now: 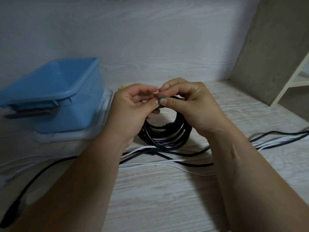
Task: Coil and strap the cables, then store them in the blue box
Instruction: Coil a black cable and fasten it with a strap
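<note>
left grip point(132, 106) pinching green fabric strap point(162, 97) | right grip point(189, 104) pinching it too | black coiled cable point(167, 133) sitting below, centre frame

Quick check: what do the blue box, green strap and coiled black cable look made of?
The blue box looks like moulded plastic: smooth, slightly glossy walls and a thin rim. The green strap is probably matte fabric hook-and-loop, though it is too small to be sure. The coiled black cable seems to have a smooth rubbery or plastic jacket with a faint sheen.

Likely a home: pale wood-grain surface point(150, 198), white shelf frame point(291, 79).
</note>
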